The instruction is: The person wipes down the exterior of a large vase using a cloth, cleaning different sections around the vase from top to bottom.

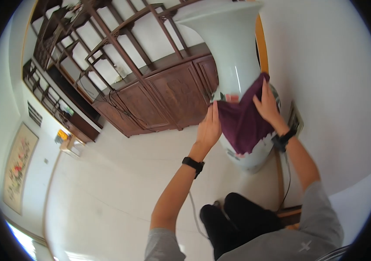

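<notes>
Against pale vase [234, 56], creased dark-purple cloth [243, 124]; hands [209, 129] [267, 108] apart at edges, grip unclear.

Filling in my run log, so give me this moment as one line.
left hand: holding purple cloth by one side | right hand: holding its upper corner | purple cloth: spread across large vase | large vase: standing on floor

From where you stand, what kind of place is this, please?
Probably a living room or hall in a home: a tall painted vase by the wall, a dark carved wooden cabinet with open shelves, and a framed flower picture.
</notes>
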The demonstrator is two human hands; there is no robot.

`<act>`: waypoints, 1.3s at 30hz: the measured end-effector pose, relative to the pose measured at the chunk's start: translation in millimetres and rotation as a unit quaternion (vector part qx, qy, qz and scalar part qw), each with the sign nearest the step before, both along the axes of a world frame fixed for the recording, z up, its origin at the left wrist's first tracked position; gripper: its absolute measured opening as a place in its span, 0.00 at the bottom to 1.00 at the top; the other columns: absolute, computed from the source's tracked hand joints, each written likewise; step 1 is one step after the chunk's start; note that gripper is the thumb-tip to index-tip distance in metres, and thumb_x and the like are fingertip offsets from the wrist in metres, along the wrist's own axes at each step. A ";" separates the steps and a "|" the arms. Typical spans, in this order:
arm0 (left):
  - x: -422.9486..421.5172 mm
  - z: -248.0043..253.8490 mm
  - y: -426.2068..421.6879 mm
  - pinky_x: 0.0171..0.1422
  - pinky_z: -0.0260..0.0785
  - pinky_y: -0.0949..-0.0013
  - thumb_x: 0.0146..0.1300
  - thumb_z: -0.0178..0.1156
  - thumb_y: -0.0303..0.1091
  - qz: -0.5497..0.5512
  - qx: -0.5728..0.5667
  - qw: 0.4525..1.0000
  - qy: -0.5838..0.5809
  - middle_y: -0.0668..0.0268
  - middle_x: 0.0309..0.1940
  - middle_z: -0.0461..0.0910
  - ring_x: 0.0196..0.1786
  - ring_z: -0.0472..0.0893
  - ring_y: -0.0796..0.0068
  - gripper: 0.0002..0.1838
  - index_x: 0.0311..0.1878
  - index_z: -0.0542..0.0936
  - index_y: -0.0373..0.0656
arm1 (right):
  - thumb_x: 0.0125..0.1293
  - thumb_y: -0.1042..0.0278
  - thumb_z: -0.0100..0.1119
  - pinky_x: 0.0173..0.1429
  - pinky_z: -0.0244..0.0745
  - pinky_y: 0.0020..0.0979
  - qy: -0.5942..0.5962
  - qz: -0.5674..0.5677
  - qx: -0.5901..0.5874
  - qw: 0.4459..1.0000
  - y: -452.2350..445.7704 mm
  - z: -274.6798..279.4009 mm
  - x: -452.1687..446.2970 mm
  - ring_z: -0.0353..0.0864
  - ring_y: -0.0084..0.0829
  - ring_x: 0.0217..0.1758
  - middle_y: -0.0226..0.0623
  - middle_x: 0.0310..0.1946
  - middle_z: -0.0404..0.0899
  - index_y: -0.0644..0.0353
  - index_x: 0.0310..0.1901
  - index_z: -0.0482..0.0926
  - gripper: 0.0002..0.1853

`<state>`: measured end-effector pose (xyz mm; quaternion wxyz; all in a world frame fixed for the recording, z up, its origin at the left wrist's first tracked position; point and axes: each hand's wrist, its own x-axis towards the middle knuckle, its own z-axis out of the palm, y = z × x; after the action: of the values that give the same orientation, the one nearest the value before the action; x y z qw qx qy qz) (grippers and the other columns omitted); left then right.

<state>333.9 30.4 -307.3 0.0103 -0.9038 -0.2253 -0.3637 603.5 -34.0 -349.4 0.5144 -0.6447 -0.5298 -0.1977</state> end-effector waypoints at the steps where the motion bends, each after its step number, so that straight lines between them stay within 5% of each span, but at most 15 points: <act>1: -0.7 10.6 -4.9 0.45 0.80 0.52 0.68 0.56 0.24 -0.002 0.013 1.000 -0.008 0.49 0.57 0.77 0.48 0.83 0.44 0.30 0.73 0.64 0.34 | 0.67 0.63 0.65 0.75 0.65 0.47 0.022 0.004 -0.014 1.000 -6.3 14.7 -2.8 0.66 0.63 0.73 0.68 0.70 0.64 0.72 0.78 0.49 0.46; 3: 10.8 28.0 -4.2 0.42 0.80 0.53 0.72 0.59 0.30 -0.020 0.061 0.996 -0.065 0.55 0.49 0.81 0.45 0.84 0.49 0.19 0.64 0.73 0.38 | 0.66 0.63 0.67 0.71 0.70 0.46 -0.002 -0.023 -0.007 1.000 -9.6 37.7 6.0 0.72 0.60 0.68 0.63 0.67 0.70 0.72 0.75 0.56 0.42; 7: 25.0 59.9 -2.1 0.35 0.78 0.55 0.74 0.57 0.30 0.012 0.136 0.982 -0.130 0.57 0.39 0.83 0.36 0.85 0.52 0.09 0.54 0.75 0.39 | 0.65 0.65 0.69 0.64 0.76 0.42 -0.080 -0.046 0.068 0.993 -17.7 85.3 20.8 0.77 0.54 0.62 0.56 0.62 0.75 0.68 0.75 0.60 0.41; 10: 31.7 75.5 6.5 0.32 0.77 0.58 0.77 0.53 0.30 0.049 0.062 0.985 -0.151 0.55 0.33 0.84 0.29 0.84 0.53 0.06 0.51 0.74 0.39 | 0.65 0.65 0.69 0.63 0.77 0.42 -0.104 -0.042 0.097 0.989 -17.9 105.2 26.9 0.78 0.54 0.60 0.55 0.61 0.76 0.68 0.74 0.62 0.39; 13: 35.8 109.3 -6.7 0.29 0.75 0.58 0.79 0.49 0.30 0.095 -0.156 0.970 -0.159 0.54 0.27 0.84 0.25 0.83 0.55 0.07 0.52 0.69 0.37 | 0.69 0.61 0.67 0.62 0.77 0.42 -0.091 -0.054 0.118 0.987 -11.5 120.7 35.7 0.79 0.52 0.60 0.55 0.60 0.76 0.70 0.72 0.64 0.37; 16: 42.4 139.9 -22.6 0.31 0.75 0.59 0.78 0.49 0.29 0.038 -0.218 0.953 -0.206 0.52 0.30 0.84 0.27 0.84 0.59 0.09 0.54 0.64 0.34 | 0.71 0.58 0.66 0.62 0.76 0.41 -0.090 -0.047 0.149 0.984 -2.7 142.1 46.3 0.79 0.52 0.59 0.55 0.59 0.76 0.72 0.72 0.63 0.37; 17: 45.3 140.5 -14.4 0.33 0.75 0.61 0.79 0.48 0.29 0.016 -0.157 0.961 -0.226 0.50 0.32 0.84 0.29 0.85 0.62 0.10 0.55 0.63 0.33 | 0.70 0.58 0.68 0.65 0.75 0.42 -0.066 -0.034 0.162 0.984 3.0 149.9 48.0 0.78 0.52 0.62 0.53 0.62 0.75 0.64 0.74 0.63 0.37; 20: 52.7 148.6 11.0 0.37 0.76 0.64 0.78 0.49 0.28 0.000 0.004 0.970 -0.243 0.45 0.38 0.83 0.36 0.86 0.64 0.14 0.57 0.60 0.30 | 0.69 0.54 0.67 0.73 0.69 0.43 -0.059 -0.036 0.215 0.974 21.3 179.7 47.1 0.73 0.55 0.70 0.60 0.66 0.72 0.75 0.73 0.62 0.41; 21: 55.2 154.0 12.0 0.40 0.77 0.63 0.77 0.50 0.27 0.029 0.043 0.973 -0.227 0.42 0.42 0.82 0.38 0.86 0.62 0.15 0.59 0.60 0.29 | 0.68 0.50 0.68 0.77 0.65 0.43 -0.039 -0.005 0.224 0.974 34.8 188.3 52.9 0.67 0.56 0.76 0.65 0.71 0.66 0.76 0.74 0.58 0.46; 24: 76.2 159.6 12.5 0.48 0.78 0.60 0.74 0.53 0.27 0.013 0.127 0.967 -0.220 0.35 0.52 0.77 0.47 0.84 0.53 0.24 0.65 0.57 0.26 | 0.75 0.48 0.59 0.87 0.41 0.40 0.034 0.094 0.169 0.980 34.4 215.1 53.9 0.41 0.52 0.86 0.58 0.82 0.43 0.70 0.80 0.42 0.49; 31: 92.9 128.9 16.8 0.69 0.69 0.51 0.71 0.57 0.27 -0.060 0.153 0.970 -0.180 0.27 0.65 0.66 0.67 0.72 0.35 0.36 0.74 0.52 0.21 | 0.72 0.51 0.62 0.86 0.43 0.41 0.001 0.159 0.154 0.975 38.5 193.8 44.0 0.44 0.51 0.85 0.64 0.80 0.45 0.73 0.80 0.41 0.51; 33: 93.5 110.0 21.4 0.69 0.66 0.47 0.70 0.57 0.27 -0.076 0.131 0.976 -0.155 0.27 0.61 0.68 0.62 0.73 0.31 0.36 0.73 0.52 0.19 | 0.73 0.50 0.61 0.85 0.47 0.44 -0.026 0.132 0.107 0.985 38.3 172.3 44.8 0.46 0.55 0.84 0.66 0.79 0.46 0.74 0.79 0.39 0.52; 36: 96.9 73.8 28.5 0.68 0.64 0.44 0.71 0.57 0.30 -0.079 0.078 0.987 -0.118 0.26 0.60 0.67 0.60 0.71 0.29 0.38 0.74 0.50 0.18 | 0.68 0.48 0.67 0.78 0.64 0.43 -0.043 0.131 0.162 0.977 50.1 124.1 42.6 0.65 0.57 0.77 0.67 0.72 0.63 0.77 0.75 0.54 0.49; 39: 107.2 40.4 26.1 0.71 0.60 0.43 0.74 0.55 0.35 -0.063 0.009 0.992 -0.106 0.24 0.61 0.64 0.64 0.67 0.28 0.39 0.73 0.49 0.13 | 0.68 0.46 0.68 0.77 0.65 0.43 -0.043 0.104 0.100 0.989 47.5 88.4 45.5 0.65 0.58 0.76 0.67 0.72 0.62 0.76 0.76 0.52 0.51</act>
<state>441.1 56.5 -266.9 -0.0285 -0.8722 -0.1644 -0.4598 649.0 13.6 -261.0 0.5709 -0.5221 -0.5933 -0.2224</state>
